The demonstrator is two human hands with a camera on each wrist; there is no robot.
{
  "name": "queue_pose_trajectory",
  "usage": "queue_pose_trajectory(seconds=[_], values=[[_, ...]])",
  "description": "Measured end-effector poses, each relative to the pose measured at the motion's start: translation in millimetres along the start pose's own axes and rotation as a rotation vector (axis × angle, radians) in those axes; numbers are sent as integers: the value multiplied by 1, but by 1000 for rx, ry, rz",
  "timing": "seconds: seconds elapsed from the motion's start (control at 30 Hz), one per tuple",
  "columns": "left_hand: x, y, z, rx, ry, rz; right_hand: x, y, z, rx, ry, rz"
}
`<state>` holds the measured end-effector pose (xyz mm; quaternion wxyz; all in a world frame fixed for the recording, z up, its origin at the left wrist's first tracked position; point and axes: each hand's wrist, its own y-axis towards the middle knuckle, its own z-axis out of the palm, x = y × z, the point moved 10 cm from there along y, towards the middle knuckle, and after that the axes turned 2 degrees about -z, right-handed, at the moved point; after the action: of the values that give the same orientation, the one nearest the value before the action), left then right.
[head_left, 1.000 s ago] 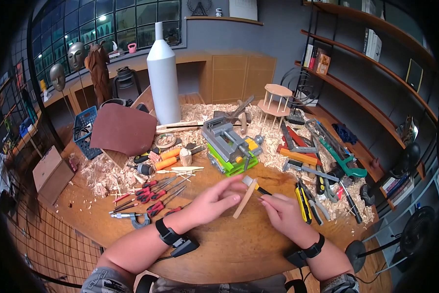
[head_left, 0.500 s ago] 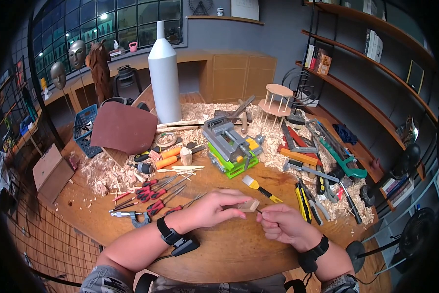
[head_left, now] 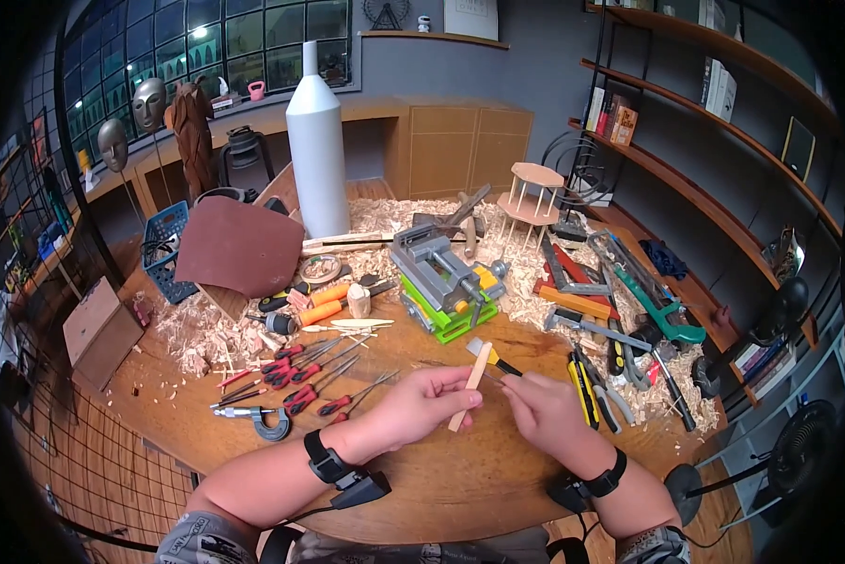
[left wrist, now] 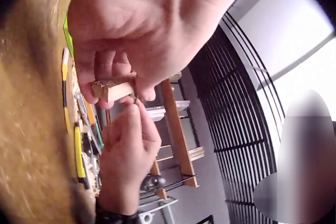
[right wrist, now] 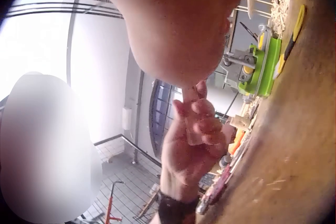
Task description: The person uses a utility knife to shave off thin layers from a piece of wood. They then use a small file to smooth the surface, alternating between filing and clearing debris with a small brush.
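In the head view, my left hand [head_left: 427,404] grips a short flat strip of pale wood [head_left: 479,365] between thumb and fingers, tilted with its top end up. Close to its right side, my right hand [head_left: 549,414] has curled fingers, with thumb and forefinger pinching a small thin dark piece. The left wrist view shows that pinch [left wrist: 135,99] just below the wood's end [left wrist: 118,91]; what the piece is, I cannot tell. Behind the hands lies a flat brush [head_left: 505,363] with a yellow and black handle. The right wrist view shows the left fingers [right wrist: 202,124] wrapped round the strip.
A grey vise on a green base [head_left: 441,282] stands beyond the hands. Red-handled tools [head_left: 300,399] and a micrometer [head_left: 272,425] lie at left; yellow cutters [head_left: 582,393], a hammer and saws lie at right. Wood shavings [head_left: 202,334] and a white bottle [head_left: 317,160] are farther back.
From a flatter pose half a second ago, the strip now stands tilted upright, with the left fingers closed round it. The right hand has shifted slightly up, and its wrist has turned.
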<state>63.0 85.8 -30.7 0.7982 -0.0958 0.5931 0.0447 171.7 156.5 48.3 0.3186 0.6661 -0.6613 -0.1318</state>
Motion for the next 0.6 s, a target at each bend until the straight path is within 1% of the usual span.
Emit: queue_pose_trajectory(seconds=[0.03,0.1,0.13,0.2,0.23,0.3,0.33,0.4,0.43,0.47,0.5,0.53,0.6], values=[[0,1,-2,0,2,3,-3,-1,5,-2,-1,-2],[-14,0,-3,7,319,150,-34,-11,25,-9,618,256],[-13,3,-8,8,319,150,-34,-11,24,-9,617,257],[-51,-10,6,70,758,686,-41,-13,32,53,716,392],[-51,-9,2,69,757,685,-43,-15,36,86,766,460],[-57,-12,1,49,851,780,-45,-18,44,150,865,593],[-58,-15,3,49,852,780,-46,-21,48,182,914,661],[-24,2,-10,98,404,229,-47,-29,58,245,1011,799],[-26,2,-7,100,405,229,-50,-28,61,243,1011,799],[-17,5,-7,84,261,100,-41,-3,31,79,559,369],[-7,7,-7,69,118,-29,-7,6,8,-80,98,-57],[-6,8,-5,71,119,-27,-7,6,9,-81,96,-57],[-1,6,-7,16,67,-13,-13,6,11,-93,207,26]])
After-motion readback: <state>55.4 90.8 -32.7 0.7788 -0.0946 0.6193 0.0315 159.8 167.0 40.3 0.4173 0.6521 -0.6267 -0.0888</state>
